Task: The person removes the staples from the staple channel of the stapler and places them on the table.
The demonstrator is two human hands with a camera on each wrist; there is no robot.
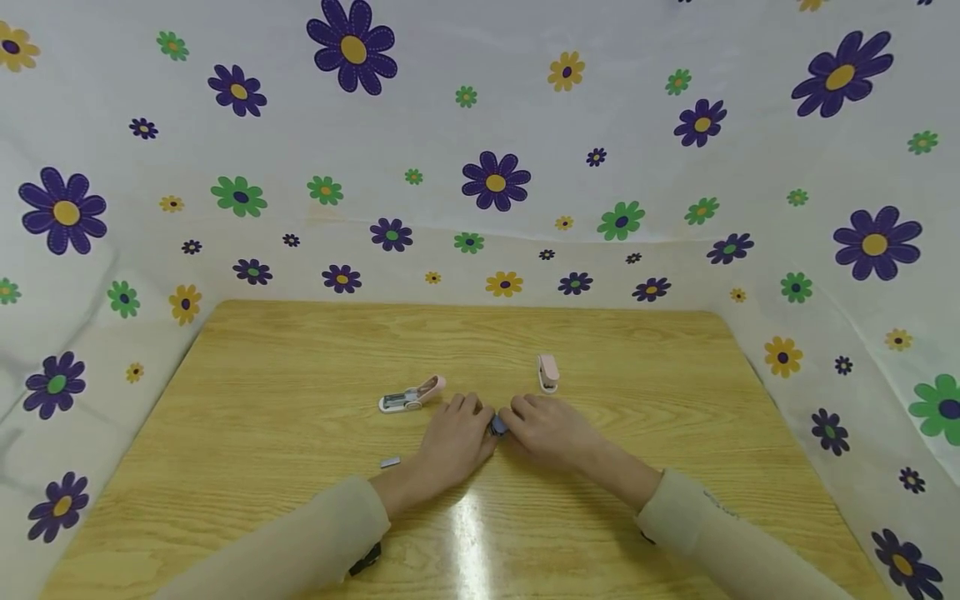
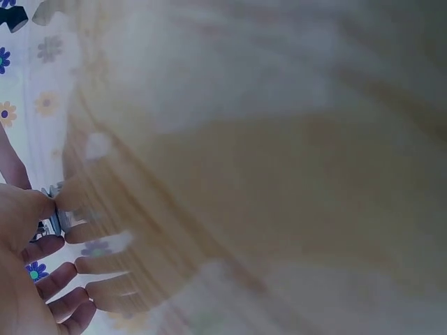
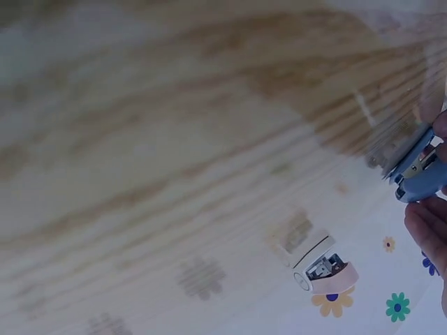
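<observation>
A small blue stapler [image 1: 498, 426] sits between the two hands, close over the middle of the table. My left hand [image 1: 459, 442] pinches it from the left with thumb and fingers. From the other side my right hand [image 1: 553, 429] grips it too. Its blue body and metal inner part [image 3: 423, 171] show in the right wrist view, with the lever standing apart from the base; the hands cover much of it. A pink-and-white stapler [image 1: 405, 398] lies beyond the left hand with its top swung up, baring the metal channel. Behind the right hand stands another pink stapler [image 1: 548, 373].
A short grey strip of staples [image 1: 390, 462] lies on the wooden table [image 1: 285, 433], left of the left forearm. Flower-printed white cloth [image 1: 435, 108] rises behind the table and along both sides.
</observation>
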